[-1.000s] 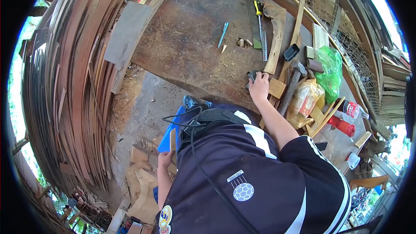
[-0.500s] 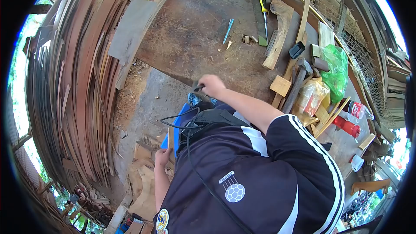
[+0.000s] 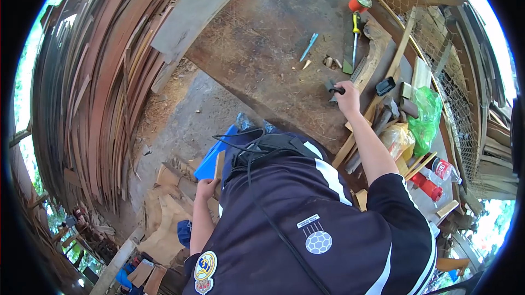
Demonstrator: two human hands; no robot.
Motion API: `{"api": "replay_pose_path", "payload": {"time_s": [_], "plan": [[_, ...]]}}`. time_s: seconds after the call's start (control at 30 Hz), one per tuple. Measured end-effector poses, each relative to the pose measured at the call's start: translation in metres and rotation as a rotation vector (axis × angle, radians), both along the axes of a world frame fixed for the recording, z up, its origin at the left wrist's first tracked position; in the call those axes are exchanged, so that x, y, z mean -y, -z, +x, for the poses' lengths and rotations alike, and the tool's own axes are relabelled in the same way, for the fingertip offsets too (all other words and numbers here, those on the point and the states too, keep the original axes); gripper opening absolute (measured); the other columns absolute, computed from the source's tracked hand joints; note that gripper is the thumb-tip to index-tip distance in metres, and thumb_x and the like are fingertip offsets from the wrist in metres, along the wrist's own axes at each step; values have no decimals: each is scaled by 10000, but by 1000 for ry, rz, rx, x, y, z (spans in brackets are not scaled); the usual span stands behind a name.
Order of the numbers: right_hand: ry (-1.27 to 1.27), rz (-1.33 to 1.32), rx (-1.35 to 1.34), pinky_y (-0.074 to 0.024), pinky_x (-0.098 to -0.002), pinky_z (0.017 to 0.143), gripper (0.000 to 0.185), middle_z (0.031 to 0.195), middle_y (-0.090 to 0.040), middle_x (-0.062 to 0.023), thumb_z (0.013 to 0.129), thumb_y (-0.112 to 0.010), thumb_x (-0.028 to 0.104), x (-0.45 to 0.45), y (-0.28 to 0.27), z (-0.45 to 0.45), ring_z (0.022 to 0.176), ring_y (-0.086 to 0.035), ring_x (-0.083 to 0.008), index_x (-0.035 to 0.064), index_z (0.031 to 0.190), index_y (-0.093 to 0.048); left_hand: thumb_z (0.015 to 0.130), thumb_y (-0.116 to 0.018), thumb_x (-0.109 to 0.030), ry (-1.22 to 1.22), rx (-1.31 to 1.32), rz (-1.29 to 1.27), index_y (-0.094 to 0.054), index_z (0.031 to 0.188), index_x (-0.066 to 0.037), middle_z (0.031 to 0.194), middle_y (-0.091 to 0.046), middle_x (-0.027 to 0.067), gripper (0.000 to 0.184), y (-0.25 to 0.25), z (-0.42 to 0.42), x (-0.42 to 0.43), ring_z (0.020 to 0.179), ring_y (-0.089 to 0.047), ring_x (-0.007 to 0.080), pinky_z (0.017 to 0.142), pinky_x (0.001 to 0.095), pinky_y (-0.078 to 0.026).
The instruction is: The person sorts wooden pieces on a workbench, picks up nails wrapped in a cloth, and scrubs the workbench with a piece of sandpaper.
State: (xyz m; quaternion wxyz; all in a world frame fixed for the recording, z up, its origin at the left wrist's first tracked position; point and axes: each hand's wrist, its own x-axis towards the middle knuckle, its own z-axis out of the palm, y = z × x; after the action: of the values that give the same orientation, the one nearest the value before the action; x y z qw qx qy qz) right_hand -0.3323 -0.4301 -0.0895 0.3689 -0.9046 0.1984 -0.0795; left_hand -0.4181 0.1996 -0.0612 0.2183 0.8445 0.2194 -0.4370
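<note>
Over the right part of the worktable point(image 3: 246, 49), my right hand point(image 3: 348, 98) is closed around a small dark tool point(image 3: 334, 89) with a black grip. Its flat greyish part is at or just above the tabletop; its exact kind is unclear. Down beside my left side, my left hand point(image 3: 206, 188) grips the lower end of a narrow wooden strip point(image 3: 220, 165), which stands near a blue object point(image 3: 210, 161). Close to my right hand lie a curved piece of wood point(image 3: 377, 49), a screwdriver point(image 3: 356, 30) with a yellow handle and some small wood scraps point(image 3: 331, 62).
A blue pen point(image 3: 309, 47) and a red tin point(image 3: 360, 2) are on the table. Along its right side lie a hammer point(image 3: 388, 106), a green plastic bag point(image 3: 425, 120) and a red bottle point(image 3: 426, 187). Long boards point(image 3: 98, 76) are stacked at left.
My right hand has moved with the dark tool from near my lap to the right side of the table. My left hand stays on the wooden strip. The view has shifted slightly.
</note>
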Motion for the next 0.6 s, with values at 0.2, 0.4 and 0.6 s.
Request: {"api": "replay_pose_path", "payload": {"time_s": [0.2,0.4,0.6], "plan": [[182,-80,-13,-522,-379,848,207,953,-664,-133,714,-702,-22,34,-6,-45,937,-663,-333,10,916,-668,851,-709,-439,91,30,9,-764,875,22,674,-693,152,465,-10,25,17,658,-693,223,663,373,-532],[429,-146,-49,-516,-434,849,199,973,-653,-164,711,-737,34,12,26,-26,948,-642,-369,33,903,-683,848,-702,-447,151,76,-1,-749,855,29,669,-679,154,478,-16,44,25,666,-673,219,660,372,-508],[85,94,46,-518,-447,874,159,961,-655,-174,686,-703,26,-100,27,15,977,-635,-379,46,844,-694,849,-698,-448,136,79,-10,-752,856,18,661,-667,150,469,-11,44,23,651,-661,214,651,371,-498]]}}
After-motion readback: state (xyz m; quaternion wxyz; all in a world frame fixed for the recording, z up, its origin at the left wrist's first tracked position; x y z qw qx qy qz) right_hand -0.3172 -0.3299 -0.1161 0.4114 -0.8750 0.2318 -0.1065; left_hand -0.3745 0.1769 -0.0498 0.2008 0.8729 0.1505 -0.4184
